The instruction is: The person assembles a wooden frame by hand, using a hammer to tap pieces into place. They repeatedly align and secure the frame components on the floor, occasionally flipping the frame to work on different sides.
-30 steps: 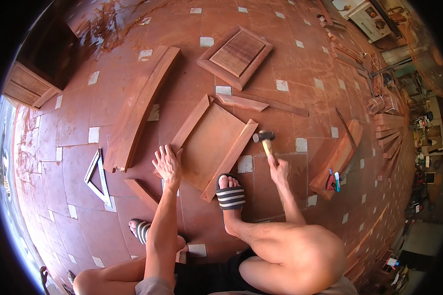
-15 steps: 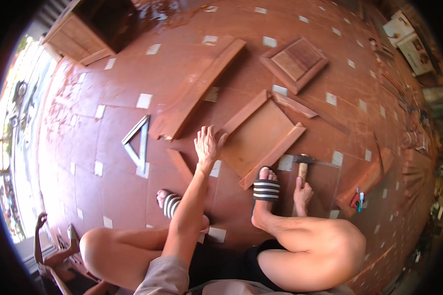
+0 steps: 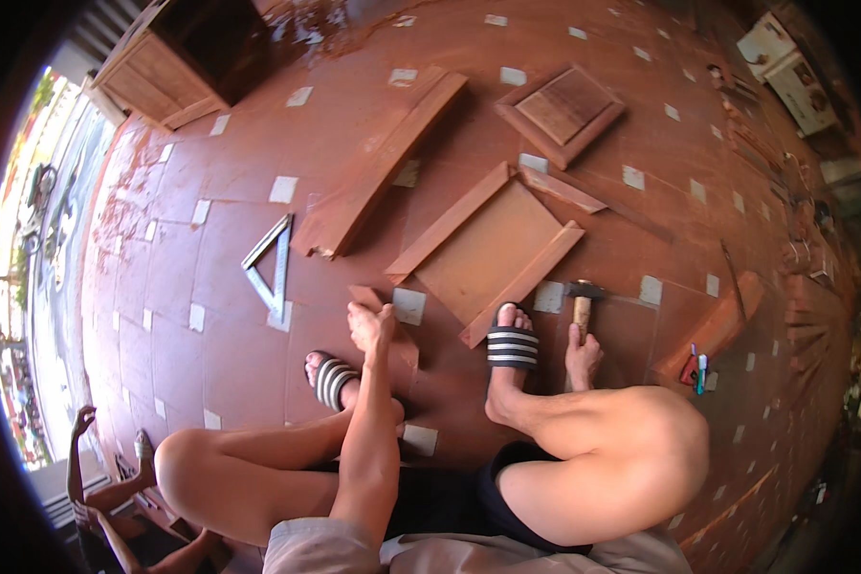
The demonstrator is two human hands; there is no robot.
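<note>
My left hand [image 3: 371,327] is closed around a short reddish wooden strip [image 3: 406,350] between my feet, its middle hidden by my fingers. My right hand [image 3: 584,360], beside my right foot, grips the wooden handle of a hammer [image 3: 584,290] whose dark head points away from me. Ahead lies a partly framed wooden panel [image 3: 493,253], with rails along its left and right sides. A loose wooden rail [image 3: 562,190] rests at its far end, tilted to the panel's edge.
A metal square [image 3: 275,273] lies at left, near a long thick wooden beam [image 3: 385,165]. Farther off is a finished raised panel [image 3: 562,117]. At right, pens [image 3: 701,373] sit by a wooden block [image 3: 713,330]. A cabinet [image 3: 163,81] stands far left; another person's arm [image 3: 78,450] shows lower left.
My left hand has drawn back from beside the panel's left rail and taken hold of the short strip, which has shifted to the right. My right hand still holds the hammer.
</note>
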